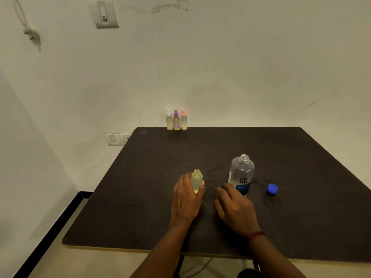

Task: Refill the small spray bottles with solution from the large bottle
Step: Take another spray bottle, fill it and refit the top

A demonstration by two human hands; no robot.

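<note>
Head view looks down on a dark table (301, 207) whose far edge meets a pale wall (220, 67); both forearms reach in over the near edge. The left hand (187, 199) sits near the middle of the surface and grips the open small bottle (196, 178), the thumb against its right side and the fingers wrapped round the left and back. The right hand (234, 207) lies just beside it, toward the near edge, back turned up and fingers curled downward; whether it holds anything under those fingers cannot be told. A red thread (256, 234) circles that wrist. The large bottle (242, 173) stands upright right of the middle, just beyond the right hand's knuckles, which cover part of its base; it is clear, its threaded neck is uncapped, and its label shows "renu" over a blue band. The open small bottle is upright, has no top on its neck and holds pale yellowish liquid. Three capped ones stand in a tight row at the far edge, nearer the far left corner: the white-topped spray bottle (169, 121), the purple-topped spray bottle (176, 122) and the pink-topped spray bottle (184, 121); all upright. The blue cap (272, 189) lies alone toward the right edge, apart from the large bottle.
</note>
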